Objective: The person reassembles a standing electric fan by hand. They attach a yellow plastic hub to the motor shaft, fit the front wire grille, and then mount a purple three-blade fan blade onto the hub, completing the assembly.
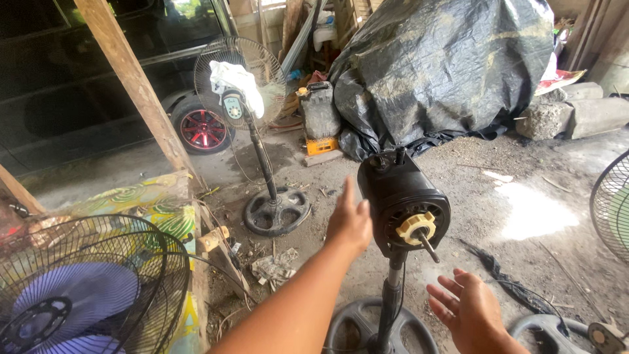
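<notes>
Two bare hands are out in front of a stripped fan motor. The right hand is nearest, low in the view, palm up, fingers spread apart and holding nothing; the motor sits up and to its left, near but not touching. The left hand is flat and open, fingers together, its edge just beside the motor's left flank; whether it touches cannot be told.

The motor is a glossy black plastic drum, round-faced, with a pale yellow ridged nut at the centre and a thin metal shaft poking out toward the right hand. Below it a chrome pole drops to a round spoked black base, between the two forearms.

Left of the left arm lies a wire cage, black and domed, over purple blades, on a cloth with green and yellow swirls. Right of the right hand, another grey base shows at the bottom edge, and a curved grille at the frame's side.

The floor is dusty concrete, littered with scraps.

Beyond the left hand stands a second fan, its thin wire guard draped with a white rag, on a dark pole and heavy round foot. Further off, a crinkled black plastic sheet covers a bulky heap, rough stone blocks lie beside it, a slanted wooden beam crosses, and a red-spoked wheel shows behind.
</notes>
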